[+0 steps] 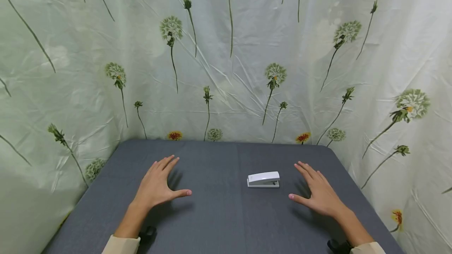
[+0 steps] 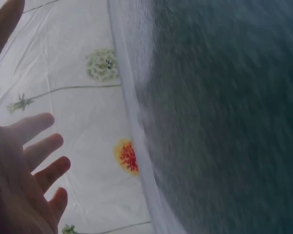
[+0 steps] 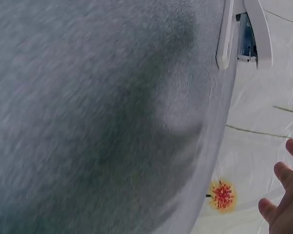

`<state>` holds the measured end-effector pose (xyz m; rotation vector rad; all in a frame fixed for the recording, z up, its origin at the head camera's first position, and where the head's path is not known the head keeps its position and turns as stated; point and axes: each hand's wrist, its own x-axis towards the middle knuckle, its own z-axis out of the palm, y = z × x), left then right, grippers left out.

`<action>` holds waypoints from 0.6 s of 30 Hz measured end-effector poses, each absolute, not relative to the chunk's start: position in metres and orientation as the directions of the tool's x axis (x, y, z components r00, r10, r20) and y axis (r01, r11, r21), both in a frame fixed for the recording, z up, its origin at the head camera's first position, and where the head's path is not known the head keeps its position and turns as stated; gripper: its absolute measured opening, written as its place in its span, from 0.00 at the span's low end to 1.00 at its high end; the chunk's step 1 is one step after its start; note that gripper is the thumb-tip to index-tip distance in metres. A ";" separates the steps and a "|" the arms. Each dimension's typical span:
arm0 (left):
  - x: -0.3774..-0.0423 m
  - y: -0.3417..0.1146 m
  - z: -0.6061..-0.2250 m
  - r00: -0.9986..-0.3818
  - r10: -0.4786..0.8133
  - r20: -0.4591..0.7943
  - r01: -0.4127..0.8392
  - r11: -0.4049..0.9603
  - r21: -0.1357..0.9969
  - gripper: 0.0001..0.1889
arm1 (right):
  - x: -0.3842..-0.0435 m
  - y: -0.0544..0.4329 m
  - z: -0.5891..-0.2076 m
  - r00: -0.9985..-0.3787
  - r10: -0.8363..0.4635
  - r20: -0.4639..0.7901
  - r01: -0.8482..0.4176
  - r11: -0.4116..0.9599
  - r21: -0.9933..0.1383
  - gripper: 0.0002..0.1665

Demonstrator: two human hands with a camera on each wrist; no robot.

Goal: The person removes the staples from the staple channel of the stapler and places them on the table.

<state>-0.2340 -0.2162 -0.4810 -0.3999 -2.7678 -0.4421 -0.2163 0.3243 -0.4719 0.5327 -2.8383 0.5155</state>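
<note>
A white stapler [image 1: 263, 180] lies on the dark grey table, right of the middle in the head view. In the right wrist view the stapler [image 3: 223, 39] shows at the top, its arm raised from its base. My right hand [image 1: 319, 195] hovers to the right of it, fingers spread and nothing held. On the other side, well apart from the stapler, my left hand [image 1: 155, 185] hangs above the table with its thumb and fingers spread. The left wrist view shows the left hand [image 2: 24, 175] at the left edge, its palm bare.
The grey tabletop [image 1: 219, 222] carries shadows of both hands. Behind it and along both sides hangs a pale curtain [image 1: 226, 69] printed with dandelions and orange flowers. Dark wrist straps [image 1: 147, 233] and light sleeves [image 1: 121, 245] show at the bottom.
</note>
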 end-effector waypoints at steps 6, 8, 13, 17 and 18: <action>-0.240 -0.200 -0.482 -0.912 0.231 0.340 0.333 0.900 0.281 0.65 | -0.224 0.316 -0.474 -0.913 -0.312 0.262 -0.387 0.865 -0.319 0.58; -0.242 -0.194 -0.481 -0.908 0.239 0.344 0.344 0.893 0.289 0.64 | -0.225 0.314 -0.475 -0.911 -0.313 0.269 -0.392 0.860 -0.326 0.57; -0.246 -0.179 -0.479 -0.902 0.247 0.353 0.360 0.882 0.303 0.63 | -0.231 0.304 -0.482 -0.907 -0.324 0.268 -0.406 0.840 -0.359 0.55; -0.250 -0.166 -0.479 -0.900 0.254 0.354 0.369 0.876 0.310 0.63 | -0.236 0.298 -0.488 -0.906 -0.328 0.269 -0.412 0.831 -0.374 0.54; -0.252 -0.162 -0.479 -0.900 0.257 0.353 0.373 0.873 0.314 0.63 | -0.236 0.297 -0.490 -0.905 -0.327 0.271 -0.412 0.830 -0.375 0.54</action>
